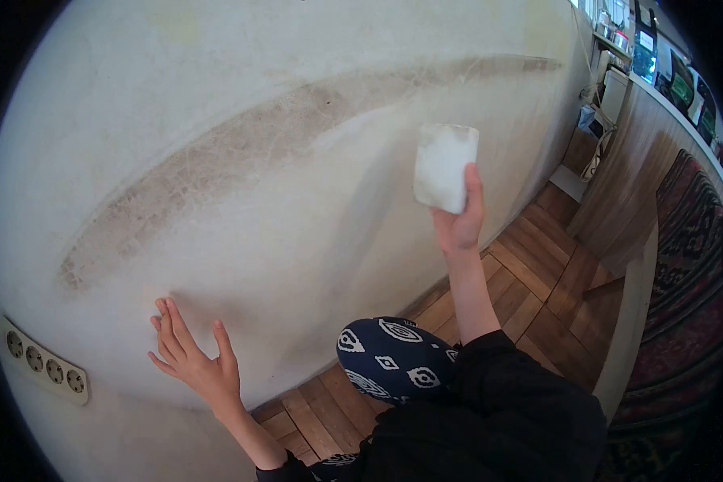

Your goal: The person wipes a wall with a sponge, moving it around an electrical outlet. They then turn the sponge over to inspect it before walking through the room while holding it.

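High on the pale plaster wall, my right hand has a white rectangular sponge in its grip; the long grey-brown smear slants above and left of it; my left hand lies splayed flat, lower left, farther off.

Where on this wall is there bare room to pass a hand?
Bare cream wall lies between the long dark smear and the wooden plank floor, from the left hand to the right hand holding the white rectangular sponge. Crowded lower left: white socket strip beside the left hand.
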The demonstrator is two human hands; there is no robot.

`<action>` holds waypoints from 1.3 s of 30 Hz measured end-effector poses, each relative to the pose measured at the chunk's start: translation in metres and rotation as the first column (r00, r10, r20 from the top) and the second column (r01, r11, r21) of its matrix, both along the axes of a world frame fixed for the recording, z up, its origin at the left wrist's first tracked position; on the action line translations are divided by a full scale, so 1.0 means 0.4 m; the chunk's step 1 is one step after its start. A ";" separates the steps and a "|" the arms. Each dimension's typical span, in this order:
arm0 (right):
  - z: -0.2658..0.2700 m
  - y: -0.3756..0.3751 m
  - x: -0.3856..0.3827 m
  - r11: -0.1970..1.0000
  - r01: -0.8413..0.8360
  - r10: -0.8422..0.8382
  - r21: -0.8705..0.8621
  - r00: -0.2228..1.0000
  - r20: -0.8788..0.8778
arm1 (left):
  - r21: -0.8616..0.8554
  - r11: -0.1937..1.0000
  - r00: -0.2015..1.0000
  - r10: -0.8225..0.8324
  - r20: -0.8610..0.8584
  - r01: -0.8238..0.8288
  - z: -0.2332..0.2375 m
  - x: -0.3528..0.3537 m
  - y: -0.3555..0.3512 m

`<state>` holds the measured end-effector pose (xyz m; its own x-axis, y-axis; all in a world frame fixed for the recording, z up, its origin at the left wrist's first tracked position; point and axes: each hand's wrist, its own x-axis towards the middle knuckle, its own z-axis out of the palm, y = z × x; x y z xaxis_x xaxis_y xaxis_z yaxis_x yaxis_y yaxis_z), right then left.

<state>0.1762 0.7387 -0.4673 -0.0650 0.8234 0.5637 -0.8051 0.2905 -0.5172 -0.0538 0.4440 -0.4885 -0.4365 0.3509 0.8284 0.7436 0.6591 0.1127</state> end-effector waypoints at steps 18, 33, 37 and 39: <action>0.004 0.064 -0.148 0.336 0.828 -0.941 0.449 0.309 0.136 | -0.025 0.999 0.999 0.036 -0.013 -0.036 -0.002 -0.002 0.000; 0.007 0.070 -0.160 0.207 0.815 -0.977 0.541 0.199 0.074 | -0.010 1.000 0.999 0.026 -0.020 -0.026 -0.004 -0.004 0.003; 0.017 0.032 -0.170 0.182 0.763 -0.976 0.620 0.217 0.019 | -0.020 0.999 0.999 0.034 -0.036 -0.035 -0.004 -0.001 0.008; 0.012 0.039 -0.153 0.184 0.769 -0.978 0.613 0.202 0.039 | -0.023 0.999 0.999 0.027 -0.042 -0.028 -0.005 0.002 0.014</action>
